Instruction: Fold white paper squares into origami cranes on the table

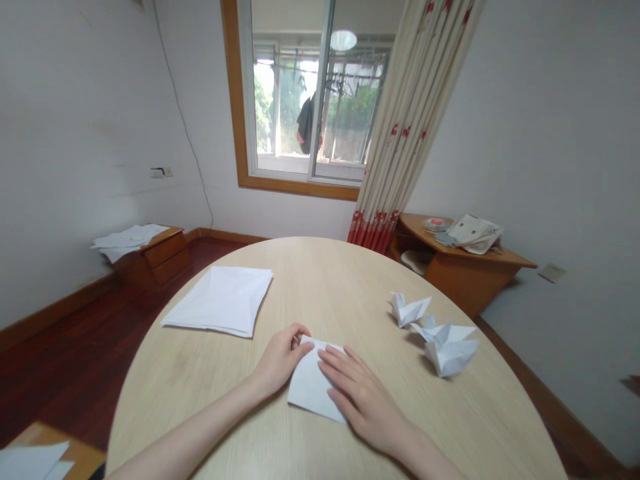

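A folded sheet of white paper (311, 385) lies on the round wooden table in front of me. At its upper left corner, my left hand (283, 357) pinches it, thumb on top and the other fingers curled at the far edge. My right hand (357, 393) rests flat across the paper's right side, fingers stretched out and hiding part of it. To the right stand folded paper cranes, a smaller one (409, 311) and a larger one (447, 350) nearer to me. A stack of white paper (220, 300) lies at the left.
The round table (330, 273) has a curved edge all around. Behind it at the right is a wooden corner cabinet (460, 277) with a cloth bag (475, 233) on it. A low drawer unit (165, 257) with papers stands far left, and more sheets (33, 461) lie bottom left.
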{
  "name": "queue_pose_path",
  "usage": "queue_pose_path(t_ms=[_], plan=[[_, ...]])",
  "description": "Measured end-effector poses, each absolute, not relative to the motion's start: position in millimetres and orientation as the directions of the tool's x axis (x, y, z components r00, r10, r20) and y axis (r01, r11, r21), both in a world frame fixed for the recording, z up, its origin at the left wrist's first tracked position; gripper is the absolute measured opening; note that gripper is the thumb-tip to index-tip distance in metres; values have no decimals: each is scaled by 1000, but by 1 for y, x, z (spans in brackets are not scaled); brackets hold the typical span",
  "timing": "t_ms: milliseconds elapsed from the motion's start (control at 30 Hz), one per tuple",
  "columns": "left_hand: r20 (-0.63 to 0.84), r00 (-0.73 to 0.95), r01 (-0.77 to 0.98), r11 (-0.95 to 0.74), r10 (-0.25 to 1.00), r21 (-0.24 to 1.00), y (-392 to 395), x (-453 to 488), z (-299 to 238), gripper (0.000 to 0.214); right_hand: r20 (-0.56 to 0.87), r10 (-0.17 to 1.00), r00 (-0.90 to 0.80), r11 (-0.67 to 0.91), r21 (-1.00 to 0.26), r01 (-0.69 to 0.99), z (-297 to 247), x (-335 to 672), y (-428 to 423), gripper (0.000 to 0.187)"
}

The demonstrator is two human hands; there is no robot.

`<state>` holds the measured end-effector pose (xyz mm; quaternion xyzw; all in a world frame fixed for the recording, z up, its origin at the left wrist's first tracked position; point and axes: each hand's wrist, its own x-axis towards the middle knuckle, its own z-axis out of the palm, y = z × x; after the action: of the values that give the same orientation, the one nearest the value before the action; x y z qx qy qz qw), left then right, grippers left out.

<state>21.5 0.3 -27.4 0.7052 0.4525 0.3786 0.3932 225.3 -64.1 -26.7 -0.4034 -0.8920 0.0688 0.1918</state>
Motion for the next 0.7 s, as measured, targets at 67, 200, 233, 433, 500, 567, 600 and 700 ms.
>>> queue_pose_path(t_ms=[67,200,233,433,500,567,600,700], plan=[[221,314,384,-337,923,860,2,20,-29,17,242,748,-617,663,-303,685,-28,223,-65,46],[383,321,458,-496,866,738,3,19,-36,24,154,780,-606,620,-317,717,-32,221,-64,47],[417,327,471,-529,848,706,2,19,-38,28,131,793,-595,604,-306,736,-33,221,-64,47],[376,458,570,-591,806,571,-10,24,-38,30,66,897,-437,441,-198,875,-34,213,-63,53],[339,500,605,-601,797,522,-14,26,-36,28,65,914,-401,406,-177,896,-34,211,-64,55],[305,535,638,-613,788,467,-16,27,-36,28,72,922,-380,387,-161,908,-34,209,-63,56],[285,550,653,-617,785,439,-17,28,-35,29,76,925,-372,380,-156,912,-34,208,-63,56],[202,583,702,-614,787,363,-19,30,-32,34,76,931,-357,365,-150,919,-33,206,-60,57]])
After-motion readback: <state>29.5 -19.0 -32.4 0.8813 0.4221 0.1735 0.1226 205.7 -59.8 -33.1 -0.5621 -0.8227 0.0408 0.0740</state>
